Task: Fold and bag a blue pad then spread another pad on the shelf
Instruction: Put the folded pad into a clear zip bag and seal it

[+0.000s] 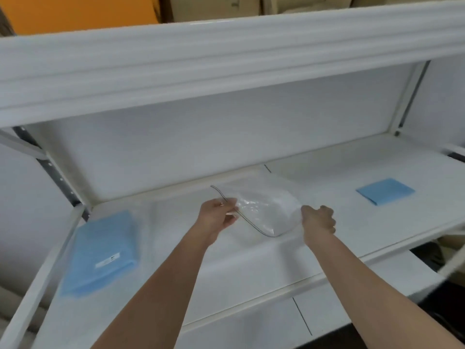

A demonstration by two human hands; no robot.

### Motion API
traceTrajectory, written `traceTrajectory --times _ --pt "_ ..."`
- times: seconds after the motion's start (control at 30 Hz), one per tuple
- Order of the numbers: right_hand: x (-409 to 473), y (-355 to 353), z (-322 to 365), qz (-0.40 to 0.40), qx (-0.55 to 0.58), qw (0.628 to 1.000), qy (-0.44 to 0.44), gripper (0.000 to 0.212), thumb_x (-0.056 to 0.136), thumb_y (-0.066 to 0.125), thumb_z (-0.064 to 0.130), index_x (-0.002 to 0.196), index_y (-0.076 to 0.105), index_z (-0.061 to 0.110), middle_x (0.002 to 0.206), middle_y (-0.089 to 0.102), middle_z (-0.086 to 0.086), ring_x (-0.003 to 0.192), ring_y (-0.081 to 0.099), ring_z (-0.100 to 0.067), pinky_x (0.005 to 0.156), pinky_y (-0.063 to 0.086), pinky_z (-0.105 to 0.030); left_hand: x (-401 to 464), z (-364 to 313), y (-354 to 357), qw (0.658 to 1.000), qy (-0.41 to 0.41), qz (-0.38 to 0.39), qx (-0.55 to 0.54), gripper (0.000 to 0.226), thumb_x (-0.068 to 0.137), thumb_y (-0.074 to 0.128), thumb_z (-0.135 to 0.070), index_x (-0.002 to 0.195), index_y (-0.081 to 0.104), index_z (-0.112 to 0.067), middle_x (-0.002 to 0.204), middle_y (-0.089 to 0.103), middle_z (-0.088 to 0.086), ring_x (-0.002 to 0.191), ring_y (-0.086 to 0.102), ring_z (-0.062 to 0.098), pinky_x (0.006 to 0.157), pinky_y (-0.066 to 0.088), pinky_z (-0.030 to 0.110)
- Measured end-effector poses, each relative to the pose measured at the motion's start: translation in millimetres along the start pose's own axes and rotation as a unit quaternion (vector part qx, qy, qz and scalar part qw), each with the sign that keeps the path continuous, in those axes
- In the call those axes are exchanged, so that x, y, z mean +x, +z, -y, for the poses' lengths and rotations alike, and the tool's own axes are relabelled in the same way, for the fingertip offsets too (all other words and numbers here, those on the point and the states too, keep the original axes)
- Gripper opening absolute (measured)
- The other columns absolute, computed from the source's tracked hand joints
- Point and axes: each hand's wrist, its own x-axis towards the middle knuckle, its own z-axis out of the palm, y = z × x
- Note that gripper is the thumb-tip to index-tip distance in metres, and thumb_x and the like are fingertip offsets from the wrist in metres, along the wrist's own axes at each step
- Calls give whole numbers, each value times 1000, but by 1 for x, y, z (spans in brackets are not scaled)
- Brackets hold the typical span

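Note:
A clear plastic bag (264, 210) is held just above the middle of the white shelf (251, 260). My left hand (219, 217) pinches its dark-lined open edge on the left. My right hand (318, 222) grips the bag's right side with curled fingers. A small folded blue pad (385, 191) lies on the shelf to the right, apart from both hands. A packaged stack of blue pads (100, 253) with a white label lies at the shelf's left end.
A white upper shelf beam (226, 66) runs overhead across the view. Metal uprights (50, 172) stand at the left and right back corners. A lower white surface (251, 323) sits in front of the shelf edge.

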Motion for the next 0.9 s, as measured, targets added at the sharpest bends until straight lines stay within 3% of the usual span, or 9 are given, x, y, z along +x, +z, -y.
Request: traceTrajectory --times 0.07,0.13,0.2,0.27,0.37,0.47,0.57,0.77,0.9 --pt "0 -3 9 -30 -53 995 -75 45 88 57 16 132 46 16 134 38 -18 122 37 -34 94 41 -41 2 -3 8 1000 11 16 20 15 92 61 -12 106 65 -11 83 63 6 66 57 14 59 54 16" --pt "14 -15 20 -25 -98 979 -177 31 86 59 13 116 59 22 129 40 -10 118 38 -30 94 41 -38 8 -8 34 999 19 42 25 24 92 58 -7 114 62 -16 88 64 6 67 55 15 67 53 21" --pt "28 -30 31 45 -130 943 -304 24 84 59 9 100 65 25 115 49 -1 109 44 -21 91 40 -32 14 -15 65 998 23 51 11 31 91 55 1 117 60 -16 93 65 7 72 58 17 73 53 24" --pt "41 -46 43 168 -97 914 -356 18 84 62 9 85 67 26 94 62 6 86 55 -9 82 42 -26 21 -19 97 998 38 52 10 32 91 52 5 118 59 -10 91 64 7 75 60 17 75 54 23" --pt "54 -66 58 289 -73 893 -338 2 86 68 27 88 67 27 87 65 9 77 61 -8 74 49 -23 28 -21 142 997 56 42 28 27 89 56 4 116 61 0 81 63 8 70 61 15 72 55 20" --pt "68 -81 67 340 -31 892 -295 26 84 67 41 101 66 20 95 69 4 84 68 -12 79 54 -25 33 -19 179 997 63 37 16 19 87 62 2 106 63 3 81 65 11 66 64 13 69 56 18" --pt "82 -89 71 389 21 890 -237 36 83 67 44 104 66 16 96 72 -1 88 71 -15 81 56 -27 34 -19 201 995 76 39 58 17 83 64 6 100 65 3 81 66 13 66 66 13 66 56 17" --pt "102 -90 85 367 117 895 -223 15 92 60 18 94 70 7 86 73 -9 81 70 -21 75 55 -25 48 -37 219 981 106 73 144 12 77 70 6 82 63 -3 71 63 8 61 63 13 58 51 15" --pt "117 -93 101 361 123 899 -216 21 91 62 27 100 68 10 95 74 -2 89 71 -19 76 54 -25 67 -63 231 971 141 80 174 10 78 72 2 78 65 -6 67 61 3 60 57 12 58 50 15"
